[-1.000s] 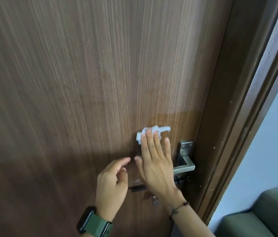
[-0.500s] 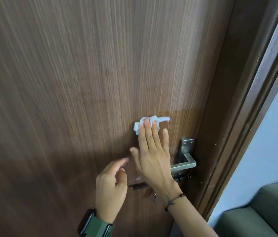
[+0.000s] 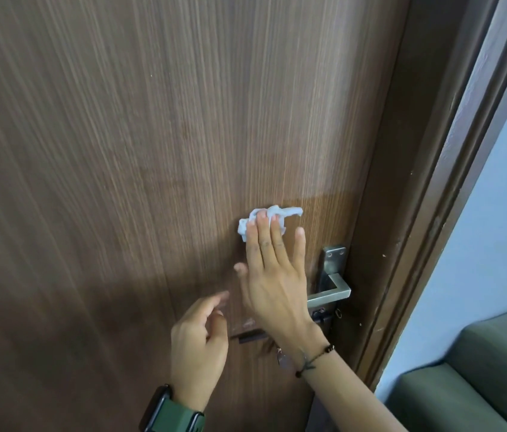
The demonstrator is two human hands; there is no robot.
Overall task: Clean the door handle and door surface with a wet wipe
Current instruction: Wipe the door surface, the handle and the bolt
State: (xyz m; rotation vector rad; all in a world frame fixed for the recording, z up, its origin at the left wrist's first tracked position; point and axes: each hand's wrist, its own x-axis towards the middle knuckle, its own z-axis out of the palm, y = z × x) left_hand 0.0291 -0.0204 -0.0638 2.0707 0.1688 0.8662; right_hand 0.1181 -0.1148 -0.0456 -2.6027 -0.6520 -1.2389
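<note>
Nearest to us, our left hand (image 3: pixel 197 347) hovers just off the wooden door (image 3: pixel 152 151), fingers loosely curled and holding nothing, a green-strapped watch (image 3: pixel 171 413) on its wrist. Just beyond it, our right hand (image 3: pixel 272 275) lies flat against the door, fingers straight and slightly spread, pressing the crumpled white wet wipe (image 3: pixel 264 221) to the wood under the fingertips (image 3: pixel 261 218). A dark beaded bracelet (image 3: pixel 314 358) circles that wrist. The wipe sits above and to the left of the steel lever handle (image 3: pixel 330 294), near it but apart from it; the handle's backplate (image 3: pixel 334 260) stands at the door's right edge, beside the dark door frame (image 3: pixel 426 182).

We judge the step in hand to be wiping the door surface around the handle; a darker, damp-looking band seems to run across the wood near the wipe. The broad upper panel looks dry, so much of the surface appears left to do. Next we would carry the wipe on in overlapping strokes, keeping even pressure through the flat fingers so the wad does not slip free. Whether the handle itself is already clean, we cannot tell. Farthest off, a green sofa (image 3: pixel 479 369) sits against a pale wall (image 3: pixel 495 213).
</note>
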